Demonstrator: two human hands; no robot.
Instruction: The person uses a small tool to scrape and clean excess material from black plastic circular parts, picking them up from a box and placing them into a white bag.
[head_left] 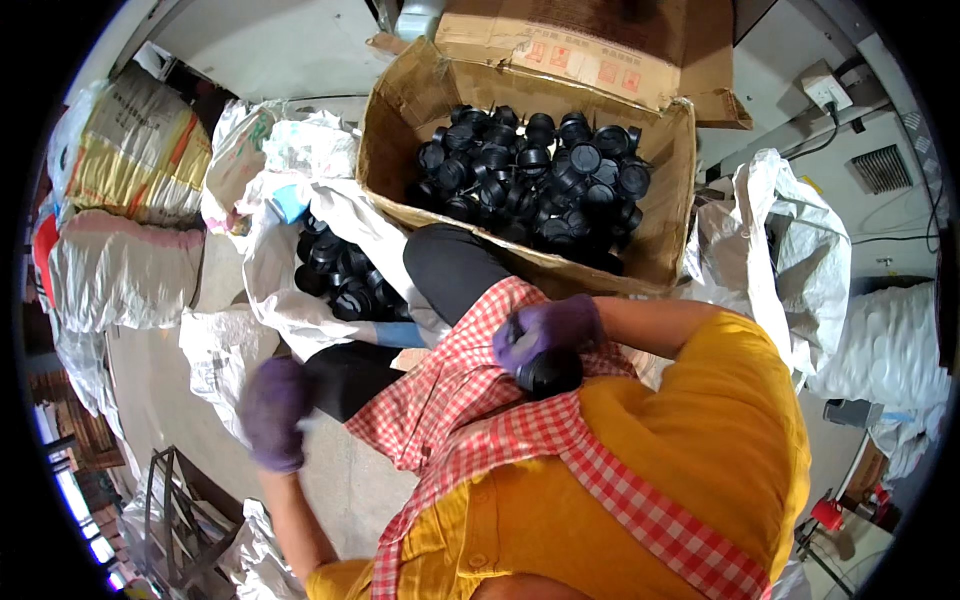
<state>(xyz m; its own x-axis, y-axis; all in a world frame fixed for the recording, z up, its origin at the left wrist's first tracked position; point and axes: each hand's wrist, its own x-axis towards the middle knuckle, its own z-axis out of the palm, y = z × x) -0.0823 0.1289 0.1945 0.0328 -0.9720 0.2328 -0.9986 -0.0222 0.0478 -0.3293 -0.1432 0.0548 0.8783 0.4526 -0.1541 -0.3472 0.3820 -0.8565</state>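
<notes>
Purple work gloves cover both hands. Above my lap, in the red-and-white checked apron point(430, 400), my right hand point(545, 332) is closed round a black round plastic part point(550, 374). My left hand point(276, 412) is off to the left, beside my knee, and its fingers are smeared by motion. In front of me stands an open cardboard box point(375, 150) with many similar black parts point(535, 160) in it. More black parts point(345, 270) lie in an open white woven sack point(265, 215) to the left of my legs.
Bundled sacks point(130, 260) are stacked at the far left. A metal frame point(175, 510) stands at the lower left. Another open white sack point(795, 250) is to the right of the box, below a wall-side plug point(825, 92) with a cable.
</notes>
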